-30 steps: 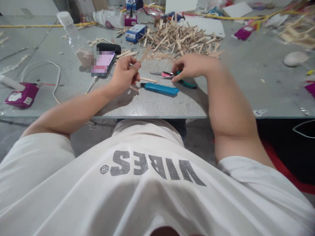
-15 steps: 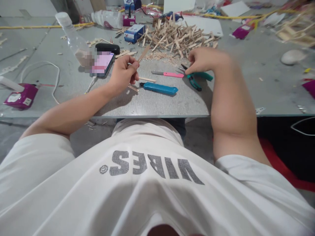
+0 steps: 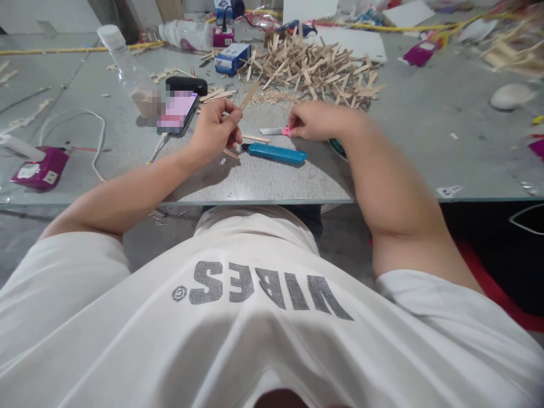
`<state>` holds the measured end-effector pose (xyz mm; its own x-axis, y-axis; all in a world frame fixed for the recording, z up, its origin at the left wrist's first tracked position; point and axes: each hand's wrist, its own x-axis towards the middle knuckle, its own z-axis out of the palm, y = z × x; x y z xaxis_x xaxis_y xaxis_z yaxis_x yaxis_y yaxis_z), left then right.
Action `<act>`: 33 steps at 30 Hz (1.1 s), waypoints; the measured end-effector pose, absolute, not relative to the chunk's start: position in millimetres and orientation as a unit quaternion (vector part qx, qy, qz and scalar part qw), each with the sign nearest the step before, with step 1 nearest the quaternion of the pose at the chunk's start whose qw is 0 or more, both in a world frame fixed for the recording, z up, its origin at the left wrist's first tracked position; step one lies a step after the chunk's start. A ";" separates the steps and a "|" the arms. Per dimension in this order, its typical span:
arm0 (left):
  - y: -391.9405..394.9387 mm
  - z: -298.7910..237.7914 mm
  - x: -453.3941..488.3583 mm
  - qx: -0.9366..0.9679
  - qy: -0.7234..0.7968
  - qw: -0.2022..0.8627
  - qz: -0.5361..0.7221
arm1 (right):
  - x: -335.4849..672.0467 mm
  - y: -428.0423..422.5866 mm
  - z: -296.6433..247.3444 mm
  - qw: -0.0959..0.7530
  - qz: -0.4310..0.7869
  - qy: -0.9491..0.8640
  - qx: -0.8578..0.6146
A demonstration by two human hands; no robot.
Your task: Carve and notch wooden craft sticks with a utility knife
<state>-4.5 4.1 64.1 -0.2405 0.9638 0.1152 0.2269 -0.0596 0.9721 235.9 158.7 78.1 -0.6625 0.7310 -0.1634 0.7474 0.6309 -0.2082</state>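
Between the thumb and fingers of my left hand [image 3: 219,126] is a flat wooden craft stick [image 3: 250,95], its free end pointing up and away. My right hand [image 3: 308,120] is closed on the pink handle of a craft knife [image 3: 272,131], whose blade points left. Just nearer to me lies a blue utility knife [image 3: 277,153]. Another wooden stick [image 3: 255,138] rests beside my left fingers. Green-handled pliers [image 3: 338,148] are mostly hidden under my right wrist.
A heap of wooden sticks [image 3: 310,65] lies beyond my hands, with wood shavings [image 3: 272,97] before it. At left are a phone [image 3: 178,110], a black case [image 3: 186,85], a plastic bottle [image 3: 127,68] and a purple box [image 3: 40,167]. A blue box [image 3: 233,58] stands behind.
My right hand has moved left from the pliers to the pink craft knife and closed on its handle. My left hand still holds the craft stick, almost unmoved.
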 end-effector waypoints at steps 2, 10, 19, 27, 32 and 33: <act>2.7 65.3 -3.8 0.504 0.589 0.356 0.521 | 237.1 159.9 74.4 -0.007 -0.154 0.896 0.416; 0.1 65.8 -3.8 0.516 0.588 0.348 0.516 | 231.2 154.7 62.5 -0.254 -0.382 0.843 0.282; 1.3 62.1 -6.8 0.533 0.592 0.309 0.520 | 214.4 139.7 66.9 -0.348 -0.391 0.800 0.294; -0.5 56.9 -4.1 0.568 0.586 0.295 0.496 | 199.2 120.6 56.7 -0.278 -0.474 0.792 0.267; -2.2 56.5 -4.6 0.576 0.587 0.287 0.492 | 197.3 119.1 56.4 -0.310 -0.472 0.767 0.304; -2.4 56.2 -4.5 0.573 0.586 0.287 0.496 | 198.5 118.7 57.4 -0.316 -0.460 0.772 0.304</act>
